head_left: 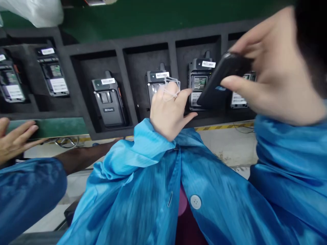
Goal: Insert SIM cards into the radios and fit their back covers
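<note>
Right hand: your right hand [270, 71] is clamped, thumb under and fingers over, on a black cover [221, 83], held tilted just in front of the open handset [199, 85] in its foam tray [133, 44] pocket
Left hand: your left hand [170, 109] pinches a clear plastic strip [172, 85]; fingers together
Risk: the cover could slip from so shallow a grip and strike the bare handset; the loose strip may snag
Hidden: the rightmost pocket sits behind your hand; motion blur smears the labels; a co-worker's hand [15, 139] is cut off at the left edge

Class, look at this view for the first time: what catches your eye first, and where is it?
The right hand, large at upper right, grips a black cover over the foam tray. At centre the left hand pinches clear plastic tabs. Black handsets sit in the tray's slots, one left of centre.
</note>
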The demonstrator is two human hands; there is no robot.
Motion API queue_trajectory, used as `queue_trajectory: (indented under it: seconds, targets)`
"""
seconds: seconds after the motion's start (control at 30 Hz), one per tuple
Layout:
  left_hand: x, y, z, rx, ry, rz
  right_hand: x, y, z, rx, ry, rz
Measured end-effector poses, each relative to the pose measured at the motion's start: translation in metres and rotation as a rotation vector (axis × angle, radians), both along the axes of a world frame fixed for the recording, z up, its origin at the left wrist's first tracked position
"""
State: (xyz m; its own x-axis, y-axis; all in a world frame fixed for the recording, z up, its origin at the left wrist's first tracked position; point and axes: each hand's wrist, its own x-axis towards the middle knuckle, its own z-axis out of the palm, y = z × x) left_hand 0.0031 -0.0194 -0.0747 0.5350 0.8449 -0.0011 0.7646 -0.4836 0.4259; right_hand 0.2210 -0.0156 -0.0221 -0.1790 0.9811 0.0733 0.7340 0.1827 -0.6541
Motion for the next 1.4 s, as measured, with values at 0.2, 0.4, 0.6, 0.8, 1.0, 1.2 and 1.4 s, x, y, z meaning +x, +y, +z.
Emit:
queue_trajectory:
  seconds: [0.2, 0.4, 0.6, 0.8, 1.0, 1.2, 1.4]
  targets:
    - [-0.001, -0.004, -0.005, 0.052, 0.030, 0.020, -0.010, 0.023, -0.029, -0.113, 0.011, 0.218]
    - [-0.002, -0.004, -0.008, 0.054, 0.017, 0.015, -0.006, 0.023, -0.033, -0.122, -0.009, 0.158]
    - [-0.002, -0.004, -0.008, 0.052, 0.025, 0.016, -0.016, 0.014, -0.038, 0.017, -0.224, 0.120]
    - [0.000, -0.005, -0.006, 0.040, 0.038, 0.023, -0.034, -0.002, -0.050, 0.046, -0.435, -0.076]
    - [0.000, -0.004, -0.003, 0.049, 0.053, 0.012, -0.042, -0.008, -0.057, 0.100, -0.531, -0.133]
    - [-0.001, -0.004, 0.001, 0.105, 0.057, 0.000, -0.041, -0.009, -0.062, 0.177, -0.504, -0.093]
    - [-0.001, -0.003, 0.003, 0.072, 0.054, -0.007, -0.041, -0.010, -0.067, 0.237, -0.498, -0.072]
